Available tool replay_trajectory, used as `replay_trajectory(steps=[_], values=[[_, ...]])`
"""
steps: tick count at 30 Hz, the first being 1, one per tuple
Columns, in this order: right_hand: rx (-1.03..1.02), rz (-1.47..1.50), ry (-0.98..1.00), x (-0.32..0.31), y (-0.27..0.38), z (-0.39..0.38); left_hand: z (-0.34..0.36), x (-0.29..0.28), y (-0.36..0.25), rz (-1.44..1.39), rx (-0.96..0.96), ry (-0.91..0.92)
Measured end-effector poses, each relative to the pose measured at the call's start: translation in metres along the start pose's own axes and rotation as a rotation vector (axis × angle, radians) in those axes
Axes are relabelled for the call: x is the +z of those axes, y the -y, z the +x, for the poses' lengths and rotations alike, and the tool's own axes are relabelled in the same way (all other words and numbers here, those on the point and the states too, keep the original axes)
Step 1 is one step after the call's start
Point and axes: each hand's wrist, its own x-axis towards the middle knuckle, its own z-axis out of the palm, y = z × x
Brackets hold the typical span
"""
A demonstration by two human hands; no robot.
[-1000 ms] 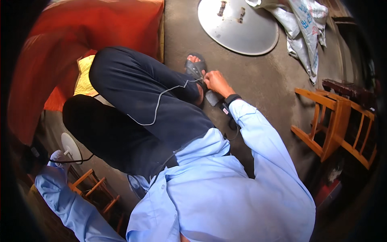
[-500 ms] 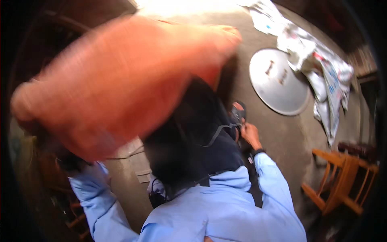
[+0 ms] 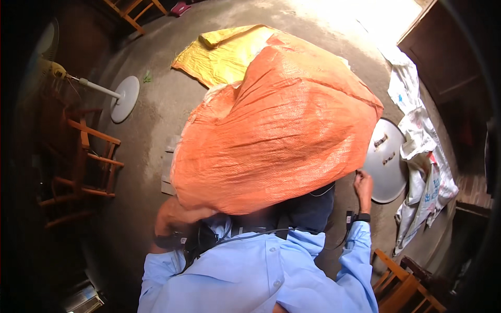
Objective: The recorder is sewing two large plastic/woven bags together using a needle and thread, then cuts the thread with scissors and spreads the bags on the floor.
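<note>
A large orange woven sack [image 3: 282,120] spreads over my lap and dark trousers [image 3: 313,211]. Beyond it lies a yellow sack [image 3: 222,62], partly covered. My left hand [image 3: 173,216] is at the orange sack's lower left edge; its fingers are hidden. By the sack's lower right edge, my right hand [image 3: 362,182] has its fingers pinched together, their contents too small to make out. A thin pale string [image 3: 321,192] loops over the trousers near that hand.
A round metal lid [image 3: 386,175] and crumpled white sacks [image 3: 417,138] lie at the right. A fan with a white base [image 3: 125,98] and wooden chairs [image 3: 96,159] are at the left; another chair [image 3: 396,274] is at lower right. A doorframe [image 3: 417,23] borders bright light.
The orange sack has swung up from the left and now covers most of my lap. The view has shifted. My left hand has moved up and inward to the sack's edge.
</note>
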Motion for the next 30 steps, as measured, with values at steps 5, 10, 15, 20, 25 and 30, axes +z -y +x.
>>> replay_trajectory(steps=[5, 10, 15, 20, 25, 30], values=[[0.375, 0.915, 0.212, -0.071, 0.067, 0.054, 0.016, 0.002, 0.027, 0.060, 0.148, 0.170], [0.425, 1.363, 0.397, -0.094, 0.133, 0.083, 0.014, 0.000, 0.013, -0.577, 0.076, 0.194], [0.299, 0.939, 0.277, -0.091, 0.143, 0.102, 0.052, -0.085, 0.153, -0.976, 0.412, 0.277], [0.249, 0.948, 0.215, -0.106, 0.156, 0.084, 0.110, -0.102, 0.060, -0.779, 0.060, -0.015], [0.234, 0.981, 0.182, -0.114, 0.163, 0.083, 0.173, -0.159, 0.023, -0.423, 0.188, 0.292], [0.233, 1.162, 0.159, -0.109, 0.146, 0.094, 0.243, -0.148, -0.021, 0.253, -0.001, 0.289]])
